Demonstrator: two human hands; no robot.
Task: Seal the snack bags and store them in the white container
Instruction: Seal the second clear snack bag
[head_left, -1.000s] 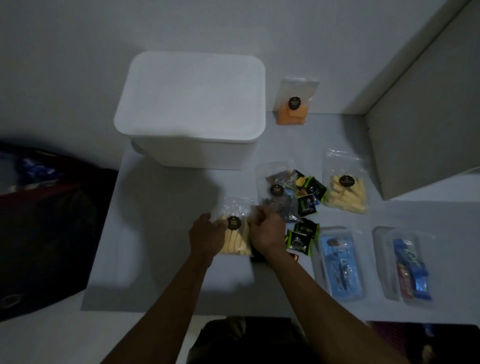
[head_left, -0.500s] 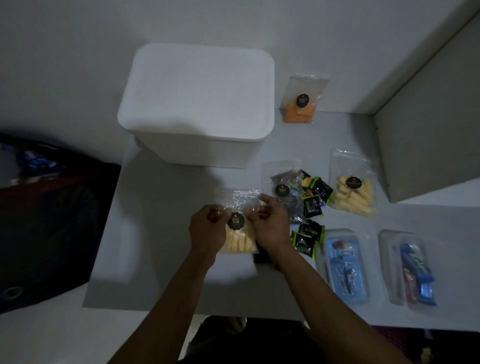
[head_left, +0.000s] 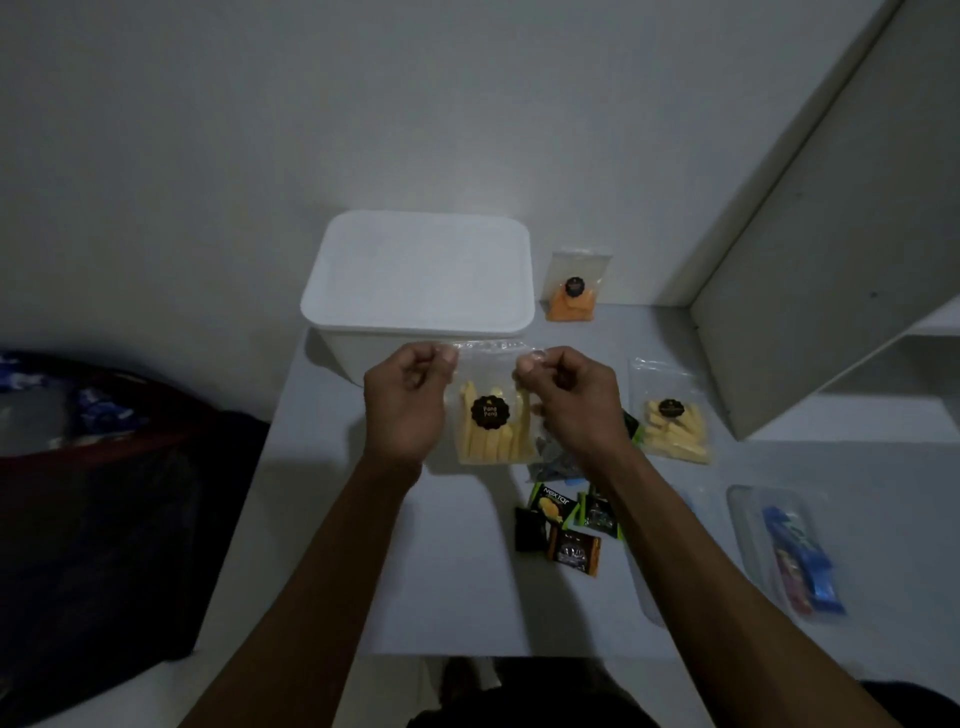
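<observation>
Clear bag pinched at its top corners

Head view: left hand (head_left: 404, 402) and right hand (head_left: 570, 397) each grip the snack bag (head_left: 491, 415) by its upper strip, lifted before the lidded white container (head_left: 421, 283). Light, crinkly, slippery film; hold the strip.

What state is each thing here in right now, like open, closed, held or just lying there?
White container: lid on.
Bag of yellow sticks: held up, top edge pinched.
Left hand: pinching the bag's top.
Right hand: pinching the bag's top.
Second yellow-stick bag: lying flat.
Orange snack bag: upright against the wall.
</observation>
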